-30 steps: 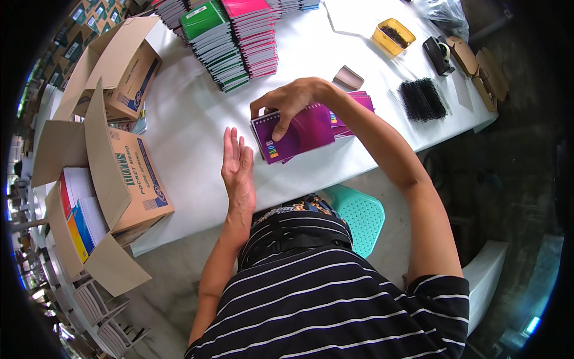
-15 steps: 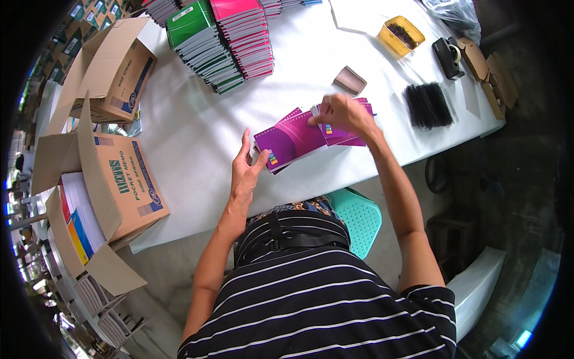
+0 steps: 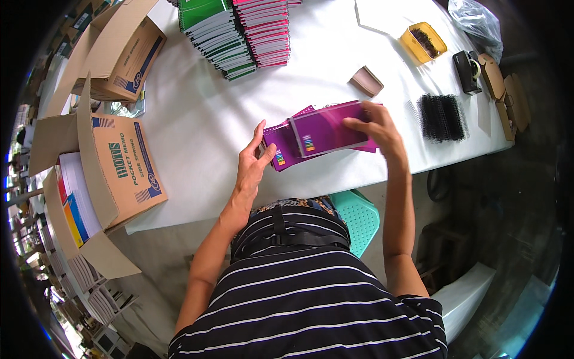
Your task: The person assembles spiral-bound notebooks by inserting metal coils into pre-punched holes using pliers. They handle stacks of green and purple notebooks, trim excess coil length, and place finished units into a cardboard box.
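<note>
My left hand [image 3: 251, 166] grips the left end of a purple notebook [image 3: 281, 139], thumb on its cover and fingers along its outer edge. Punched holes run along that notebook's far edge. In my right hand [image 3: 378, 130] is another purple notebook [image 3: 327, 133], pinched at its right end with the thumb on top. This second one lies tilted across the first and covers much of it. More purple covers poke out behind and beneath the two, mostly hidden.
Beyond my hands stand tall stacks of green notebooks [image 3: 218, 42] and pink notebooks [image 3: 269, 36]. A small brown curved block [image 3: 366, 81], black wire spirals [image 3: 441, 118], a yellow tub [image 3: 423, 42] and a tape dispenser [image 3: 467, 72] sit rightward. Open cardboard boxes [image 3: 122, 164] line the left.
My right hand has moved outward to the right end of its notebook, which now lies flatter across the left one. My left hand keeps its grip. The whole view has shifted slightly.
</note>
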Action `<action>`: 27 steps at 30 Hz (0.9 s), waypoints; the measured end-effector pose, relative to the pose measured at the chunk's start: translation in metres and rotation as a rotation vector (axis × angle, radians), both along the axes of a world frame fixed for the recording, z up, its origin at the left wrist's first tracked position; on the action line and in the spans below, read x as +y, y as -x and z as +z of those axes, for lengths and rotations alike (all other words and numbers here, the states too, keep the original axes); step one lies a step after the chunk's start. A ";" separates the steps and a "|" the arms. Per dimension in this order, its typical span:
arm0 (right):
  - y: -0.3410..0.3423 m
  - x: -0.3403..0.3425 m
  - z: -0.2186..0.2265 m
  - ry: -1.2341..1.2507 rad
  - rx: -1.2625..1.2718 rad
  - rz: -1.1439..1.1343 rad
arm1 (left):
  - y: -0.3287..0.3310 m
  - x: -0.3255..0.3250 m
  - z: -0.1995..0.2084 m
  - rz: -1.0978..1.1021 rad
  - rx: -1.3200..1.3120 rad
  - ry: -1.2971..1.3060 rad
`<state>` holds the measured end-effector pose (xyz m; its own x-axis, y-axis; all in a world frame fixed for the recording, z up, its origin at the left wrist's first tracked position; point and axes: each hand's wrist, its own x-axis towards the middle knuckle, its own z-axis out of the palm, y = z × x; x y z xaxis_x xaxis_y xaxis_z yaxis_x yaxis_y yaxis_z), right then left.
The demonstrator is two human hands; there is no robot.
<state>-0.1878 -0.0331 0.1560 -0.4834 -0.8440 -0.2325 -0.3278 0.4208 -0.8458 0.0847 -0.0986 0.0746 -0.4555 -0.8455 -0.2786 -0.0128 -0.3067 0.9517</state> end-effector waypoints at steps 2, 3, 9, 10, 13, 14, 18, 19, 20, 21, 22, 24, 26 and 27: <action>0.034 0.028 -0.026 0.274 -0.123 -0.090 | 0.002 0.000 0.000 0.001 0.019 -0.024; 0.055 0.034 -0.026 0.232 -0.183 -0.099 | 0.004 0.001 0.007 0.005 0.033 -0.049; 0.106 0.047 -0.024 0.017 -0.194 -0.024 | 0.009 0.007 0.012 0.055 0.078 -0.110; 0.103 0.046 -0.028 0.046 -0.214 -0.007 | 0.011 0.008 0.011 0.062 0.080 -0.111; 0.090 0.031 -0.031 -0.096 0.019 -0.012 | 0.015 0.011 0.008 0.106 0.074 -0.043; 0.080 0.024 -0.021 -0.157 0.059 0.026 | 0.017 0.013 0.008 0.125 0.067 -0.039; 0.057 0.017 -0.021 -0.179 0.518 0.083 | 0.025 0.017 0.001 0.174 0.029 0.001; 0.052 0.021 -0.021 -0.149 0.578 0.079 | 0.025 0.017 -0.002 0.185 0.013 0.018; 0.048 0.025 -0.023 -0.118 0.638 0.072 | 0.027 0.018 0.001 0.180 0.012 0.008; 0.045 0.027 -0.023 -0.137 0.680 0.047 | 0.028 0.018 0.007 0.174 0.012 -0.003; 0.043 0.030 -0.026 -0.074 0.727 0.006 | 0.028 0.019 0.010 0.168 0.012 -0.014; 0.034 0.032 -0.027 0.056 0.815 -0.064 | 0.024 0.019 0.008 0.251 -0.028 0.026; 0.019 0.041 -0.027 0.212 0.800 -0.122 | 0.017 0.016 0.004 0.299 -0.050 -0.004; 0.014 0.047 -0.027 0.266 0.794 -0.169 | 0.012 0.012 0.003 0.301 -0.050 -0.053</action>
<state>-0.2021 0.0140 0.1285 -0.5435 -0.7243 0.4241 -0.8161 0.3377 -0.4691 0.0724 -0.0867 0.0777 -0.1714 -0.9241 -0.3416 0.0395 -0.3528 0.9348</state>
